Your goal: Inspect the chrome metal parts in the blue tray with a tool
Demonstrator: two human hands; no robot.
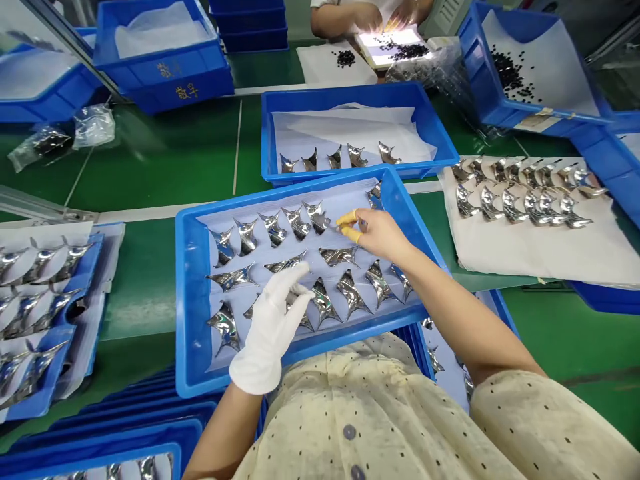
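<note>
The shiny metal pieces (323, 300) lie in loose rows inside a large blue tray (183, 300), on its pale liner (345, 200), in front of our body. Our bare right hand (377, 233), yellow covers on two fingertips, is over the upper right of the tray; its grip is closed on a small grey item (327, 225) near the end of the top row. Our white-gloved left hand (273, 320) is over the lower middle, thumb and fingers curved close together — we cannot tell whether they hold a piece. Just beyond is a second blue tray (345, 97) with five more pieces on white sheets. To our right, two rows rest on a pale sheet (525, 253) — over the green table (150, 267). Across from us, a person's hands (367, 17) are at a lit panel (387, 47).
</note>
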